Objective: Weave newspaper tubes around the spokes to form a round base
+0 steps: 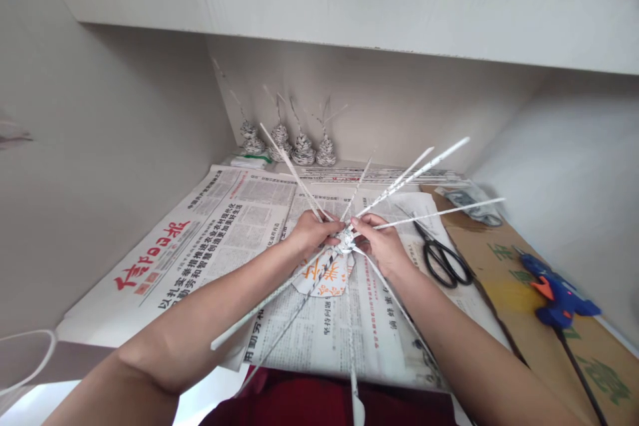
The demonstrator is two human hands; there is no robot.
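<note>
A small woven piece of rolled newspaper strips [346, 241] is between my two hands, its strips fanning out in all directions. My left hand [315, 229] pinches it from the left, with fingertips at the woven centre. From the right, my right hand [380, 241] closes thumb and fingers on the same centre, where strips cross. My fingers hide part of the weave. Below the centre lies a pale scrap with orange characters [327, 274], partly covered by strips. One long strip [422, 170] points up and right, away from me.
Newspaper sheets [200, 253] cover the surface. Black-handled scissors [442, 259] lie right of my right hand. A blue glue gun [562, 293] rests on cardboard [529, 319]. Several woven gourd shapes [303, 148] stand at the back wall, near loose paper rods [389, 176]. A ledge [349, 0] overhangs.
</note>
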